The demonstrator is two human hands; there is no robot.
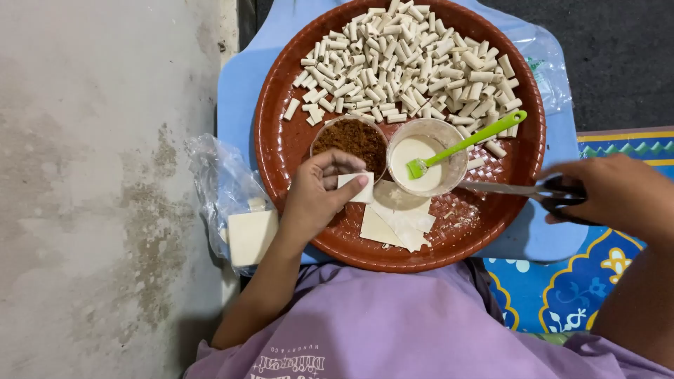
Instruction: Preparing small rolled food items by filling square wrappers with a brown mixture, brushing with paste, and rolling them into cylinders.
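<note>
Lilac short-sleeved shirt [393, 323], pale printed lettering at chest, bare forearms, no jewellery

I sit on a home floor, making snacks. A worn concrete floor [91, 175] and patterned mat [597, 281] surround my woven tray [281, 147].

The left hand [316, 196] reaches forward from a bare, bent forearm, palm turned down, fingers curled in and thumb pressed toward the fingertips — a tight pinch. The right hand [611, 193] comes in from the right edge, knuckles up, fingers closed in a grip — its forearm runs off the lower right.
</note>
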